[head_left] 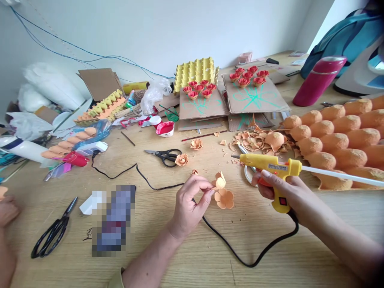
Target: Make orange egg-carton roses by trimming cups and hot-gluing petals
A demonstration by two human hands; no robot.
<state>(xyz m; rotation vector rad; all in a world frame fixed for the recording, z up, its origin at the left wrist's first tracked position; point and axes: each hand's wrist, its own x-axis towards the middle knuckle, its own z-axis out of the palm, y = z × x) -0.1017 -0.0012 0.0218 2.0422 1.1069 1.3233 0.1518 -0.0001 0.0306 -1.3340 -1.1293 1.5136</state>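
My left hand (192, 202) is closed in a pinch on an orange petal piece (220, 181) cut from egg carton, with a paler yellowish face. Just below that piece lies an orange carton flower cup (224, 199) with rounded petals; whether the two touch I cannot tell. In my right hand (279, 188) is a yellow hot glue gun (271, 165), its nozzle pointing left and a white glue stick (342, 175) jutting from the back. Beyond my left hand sit a rolled carton rose (181, 160) and another rose (197, 144).
Black scissors (165, 156) and a glue gun cord (240, 258) lie on the table. Orange egg trays (339, 140) and carton scraps (255, 142) are at right. Red flowers (244, 76) stand on cardboard (255, 98) behind, beside red paint (165, 128). Another person's hand (7, 210) is at far left.
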